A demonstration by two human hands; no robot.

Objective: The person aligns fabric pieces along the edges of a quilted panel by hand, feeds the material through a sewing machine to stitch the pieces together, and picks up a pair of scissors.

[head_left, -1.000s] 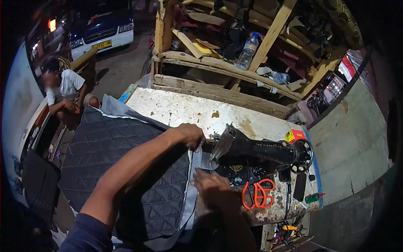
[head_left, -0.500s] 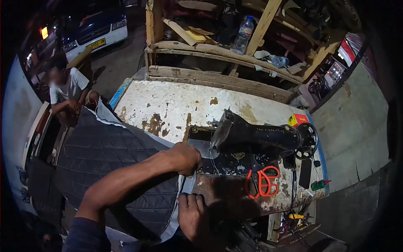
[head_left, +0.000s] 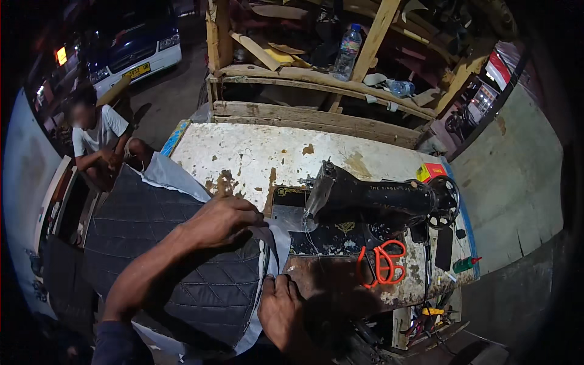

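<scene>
A black quilted cover with a pale grey edging lies across the left part of the worktable and hangs toward me. My left hand is closed over the cover's upper right part, folding a strip of black material back near the corner. Lower down, my right hand grips the seam at the right edge with bent fingers; its thumb is partly hidden. To the right of both hands stands a black sewing machine, its needle end just beyond the cover's corner and apart from it. Orange-handled scissors rest before the machine.
A small green bottle and a red-yellow box are at the table's right side. Behind the table, a wooden shelf holds a plastic bottle and scraps. A person sits at the far left, near a parked vehicle.
My left hand has moved left and up from the corner beside the machine, turning back the edge strip. More of the pale edging shows. My right hand stays at the seam.
</scene>
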